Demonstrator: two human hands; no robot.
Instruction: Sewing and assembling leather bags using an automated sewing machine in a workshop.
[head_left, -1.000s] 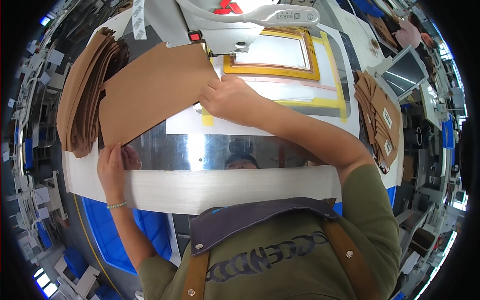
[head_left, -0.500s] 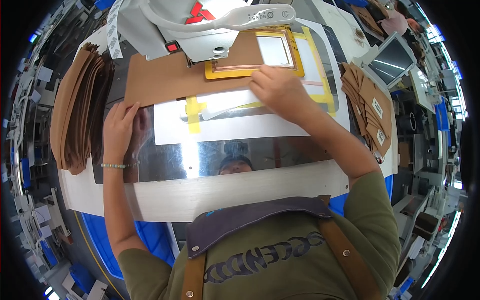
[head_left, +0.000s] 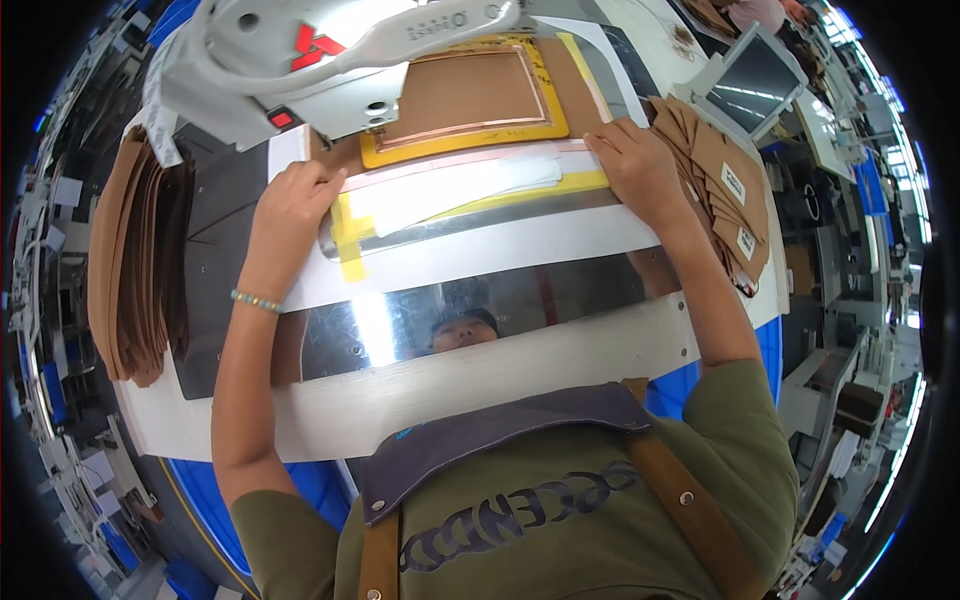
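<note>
Fingers of L hand (head_left: 288,215) & R hand (head_left: 640,172) curled at opp. ends of near edge of brown flat leather-like panel (head_left: 470,95); pinch can't be told. Panel's been slid R under yellow rectangular frame (head_left: 460,147), beside white machine head (head_left: 345,100); opening now filled w/ brown, so placement judged approx. done.

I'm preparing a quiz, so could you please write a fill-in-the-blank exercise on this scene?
The hand beside the beaded bracelet is the person's ____ one.
The rectangular frame over the brown sheet is mainly ____ in colour.
The brown pieces with white labels lie on the picture's ____ side.
Missing words: left; yellow; right.
</note>
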